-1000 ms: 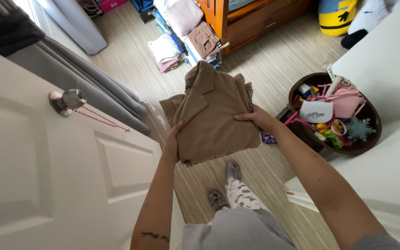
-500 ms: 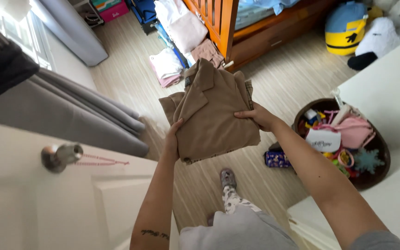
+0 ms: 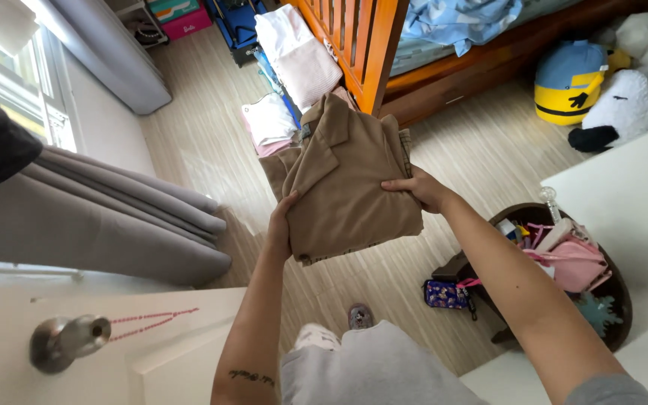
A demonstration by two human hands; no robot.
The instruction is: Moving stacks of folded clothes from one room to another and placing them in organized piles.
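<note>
The folded tan garment (image 3: 346, 184) was held up in front of the person, above the pale wood-look floor (image 3: 204, 150), with the wooden bed frame (image 3: 369, 45) and a small heap of pink and white clothes (image 3: 271, 120) beyond it. The left hand (image 3: 281, 225) gripped the lower left edge, palm against the cloth, with the fingers evidently wrapped behind (they were hidden, so how tightly they closed could not be told). The right hand (image 3: 418, 187) lay on the right edge, fingers extended across the front and pressing the layers together, the thumb out of sight. The garment looked soft and light, a woven shirt-like cloth with a collar showing near the top; it sagged a little at the corners and would probably slump or unfold if taken by one edge only. The safest hold seemed to be as shown, both sides clamped through all the layers, or a flat palm beneath the stack. Nothing about it appeared slippery or fragile. To the right stood a round dark basket (image 3: 616, 315) of toys, and a door knob (image 3: 61, 341) showed at lower left.
</note>
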